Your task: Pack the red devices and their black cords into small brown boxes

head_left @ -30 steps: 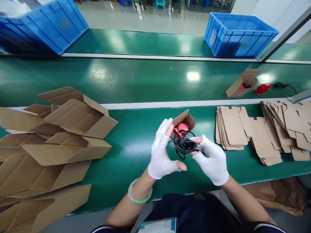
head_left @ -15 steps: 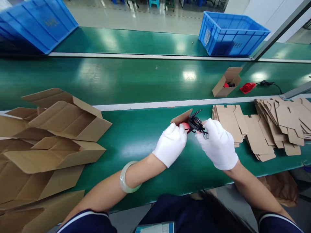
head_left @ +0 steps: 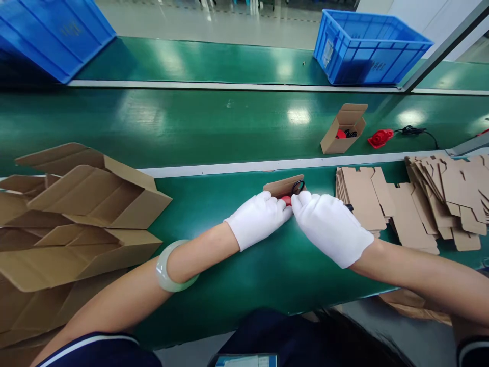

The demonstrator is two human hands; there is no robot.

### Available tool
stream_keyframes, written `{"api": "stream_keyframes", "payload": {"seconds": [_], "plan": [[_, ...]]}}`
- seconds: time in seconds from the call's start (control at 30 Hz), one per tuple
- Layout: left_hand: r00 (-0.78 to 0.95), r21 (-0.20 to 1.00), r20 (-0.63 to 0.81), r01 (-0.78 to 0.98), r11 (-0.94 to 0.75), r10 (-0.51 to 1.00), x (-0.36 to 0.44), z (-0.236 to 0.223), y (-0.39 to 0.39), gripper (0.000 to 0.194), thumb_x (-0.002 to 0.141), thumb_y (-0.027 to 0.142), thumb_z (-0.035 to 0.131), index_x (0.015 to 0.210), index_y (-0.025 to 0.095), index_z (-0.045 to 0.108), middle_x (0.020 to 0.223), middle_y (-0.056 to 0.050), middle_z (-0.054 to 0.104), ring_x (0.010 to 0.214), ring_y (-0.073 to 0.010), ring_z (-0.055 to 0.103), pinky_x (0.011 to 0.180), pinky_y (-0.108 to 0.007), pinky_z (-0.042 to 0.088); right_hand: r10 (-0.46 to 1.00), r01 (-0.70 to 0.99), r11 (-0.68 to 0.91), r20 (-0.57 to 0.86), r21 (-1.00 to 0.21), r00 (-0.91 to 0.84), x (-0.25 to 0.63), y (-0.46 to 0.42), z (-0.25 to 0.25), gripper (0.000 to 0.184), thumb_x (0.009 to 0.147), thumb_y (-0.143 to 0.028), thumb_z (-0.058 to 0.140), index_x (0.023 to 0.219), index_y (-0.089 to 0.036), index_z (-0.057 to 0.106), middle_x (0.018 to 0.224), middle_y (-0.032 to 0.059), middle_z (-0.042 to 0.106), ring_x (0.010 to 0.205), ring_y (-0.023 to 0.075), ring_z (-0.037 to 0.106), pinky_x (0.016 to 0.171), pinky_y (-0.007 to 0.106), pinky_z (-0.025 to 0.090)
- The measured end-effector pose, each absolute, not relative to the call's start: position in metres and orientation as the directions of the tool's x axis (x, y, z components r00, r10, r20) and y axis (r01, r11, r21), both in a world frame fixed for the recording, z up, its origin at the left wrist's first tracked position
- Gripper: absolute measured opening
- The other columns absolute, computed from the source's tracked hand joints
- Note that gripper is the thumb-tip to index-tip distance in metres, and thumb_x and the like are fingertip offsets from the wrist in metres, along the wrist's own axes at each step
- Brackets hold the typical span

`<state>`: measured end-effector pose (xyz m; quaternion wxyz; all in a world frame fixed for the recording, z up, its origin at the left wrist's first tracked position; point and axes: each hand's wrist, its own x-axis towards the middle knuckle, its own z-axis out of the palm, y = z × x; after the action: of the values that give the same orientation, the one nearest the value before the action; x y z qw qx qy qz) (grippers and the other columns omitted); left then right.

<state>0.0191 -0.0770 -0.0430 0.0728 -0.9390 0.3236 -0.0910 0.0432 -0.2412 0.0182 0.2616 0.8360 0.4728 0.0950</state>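
Note:
Both my hands wear white gloves and meet at a small open cardboard box (head_left: 281,185) on the near green table. My left hand (head_left: 259,219) is curled against the box's near side, over a red part (head_left: 286,200) that shows between the two hands. My right hand (head_left: 328,227) is closed beside it, fingers at the box opening where a loop of black cable (head_left: 298,186) sticks out. Most of the red part and the cable is hidden by the gloves.
Folded brown cartons (head_left: 82,214) pile at the left. Stacks of flat box blanks (head_left: 362,196) lie right of my hands. On the conveyor belt (head_left: 191,127) sit another small open box (head_left: 342,130) and a red part with cable (head_left: 380,137). Blue crates (head_left: 367,48) stand behind.
My hands moved forward and down, carrying the coiled cable and red part from in front of me into the small box on the table. The view also shifted right.

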Motion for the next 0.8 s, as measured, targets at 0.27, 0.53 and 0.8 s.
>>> {"api": "stream_keyframes", "payload": {"seconds": [0.27,0.53,0.8], "plan": [[0.776,-0.103,0.085,-0.617,-0.781,-0.624,0.028,-0.048,-0.077,0.032,0.084,0.001,0.036,0.107,0.01,0.057,0.079,-0.011,0.062,0.064,-0.0226,0.061,0.055,-0.032,0.042,0.732,0.821,-0.446,-0.382,0.357,0.564,0.077,-0.207,0.017,0.024,0.084,0.001,0.038,0.094,-0.005,0.058,0.083,0.0156,0.058,0.074,0.0282,0.061,0.054,0.03,0.041],[0.877,-0.026,0.177,-0.45,-0.893,-0.447,0.029,-0.058,-0.085,0.026,0.085,0.0,0.038,0.084,0.005,0.063,0.073,-0.014,0.058,0.064,-0.0228,0.056,0.056,-0.033,0.036,0.698,0.833,-0.415,-0.46,0.366,0.549,0.098,-0.195,0.032,0.026,0.085,-0.001,0.037,0.093,-0.007,0.062,0.085,0.0172,0.062,0.084,0.0331,0.062,0.06,0.035,0.044],[0.894,-0.051,0.177,-0.409,-0.911,-0.411,0.037,-0.055,-0.081,0.031,0.09,0.007,0.035,0.109,0.01,0.059,0.075,-0.011,0.057,0.065,-0.0213,0.056,0.054,-0.029,0.03,0.759,0.797,-0.393,-0.326,0.459,0.563,0.104,-0.204,0.017,0.032,0.082,0.002,0.031,0.094,-0.011,0.057,0.077,0.0132,0.058,0.067,0.028,0.059,0.049,0.03,0.036]]}}
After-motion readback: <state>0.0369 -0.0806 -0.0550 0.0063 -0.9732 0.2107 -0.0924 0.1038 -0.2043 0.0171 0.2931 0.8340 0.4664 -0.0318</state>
